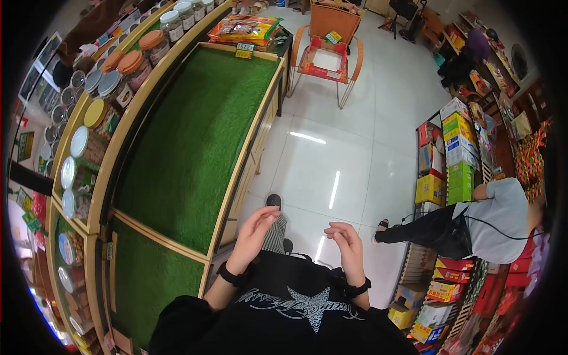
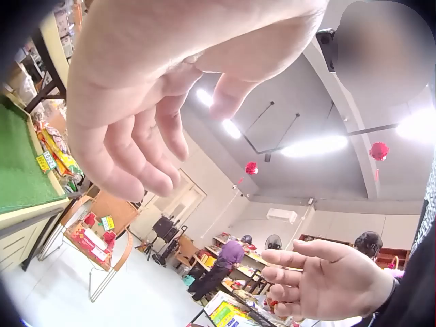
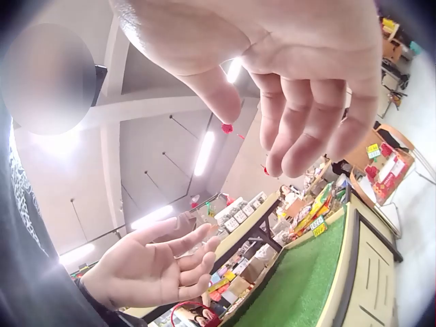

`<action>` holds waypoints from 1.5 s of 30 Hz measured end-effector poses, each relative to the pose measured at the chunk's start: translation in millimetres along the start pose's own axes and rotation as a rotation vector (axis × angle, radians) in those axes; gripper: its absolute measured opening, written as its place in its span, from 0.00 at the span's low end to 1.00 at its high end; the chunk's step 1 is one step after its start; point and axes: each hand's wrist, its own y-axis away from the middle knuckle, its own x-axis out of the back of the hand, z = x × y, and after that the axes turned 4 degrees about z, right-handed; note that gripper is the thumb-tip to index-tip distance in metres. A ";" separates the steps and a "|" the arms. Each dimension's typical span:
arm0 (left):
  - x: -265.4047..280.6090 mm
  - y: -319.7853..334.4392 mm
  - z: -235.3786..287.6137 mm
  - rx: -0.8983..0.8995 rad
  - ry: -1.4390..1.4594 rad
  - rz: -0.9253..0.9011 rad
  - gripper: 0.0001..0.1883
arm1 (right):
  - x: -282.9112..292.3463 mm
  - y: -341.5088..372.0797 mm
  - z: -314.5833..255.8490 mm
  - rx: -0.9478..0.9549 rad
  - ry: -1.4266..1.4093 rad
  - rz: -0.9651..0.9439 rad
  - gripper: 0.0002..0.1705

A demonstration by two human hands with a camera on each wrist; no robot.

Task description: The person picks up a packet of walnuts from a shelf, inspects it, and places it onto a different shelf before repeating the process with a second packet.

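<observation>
The left hand point(image 1: 253, 231) is near the right edge of the turf-lined display bin point(image 1: 189, 148), the right hand point(image 1: 348, 245) farther off; both have loosely bent, slightly spread fingers, thumbs apart. A price tag point(image 1: 244, 51) marks the bin's far right corner. The wrist views show ceiling strip lights point(image 2: 315, 146); the head view alone shows a dark shoe point(image 1: 273, 200).

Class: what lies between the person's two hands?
Nothing sits between the left hand and the right hand; the head view shows open air there, with tiled floor and a striped trouser leg below.
</observation>
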 end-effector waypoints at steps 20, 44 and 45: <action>43.0 -206.4 56.5 -0.083 -0.025 -0.031 0.15 | -57.8 -206.4 -49.7 0.176 0.066 0.033 0.11; -68.9 -416.5 87.8 -0.181 -0.007 0.148 0.15 | 27.1 -467.2 -93.9 0.213 0.174 -0.280 0.12; -77.0 -423.5 86.5 -0.178 0.001 0.157 0.15 | 34.2 -475.2 -92.9 0.193 0.160 -0.285 0.12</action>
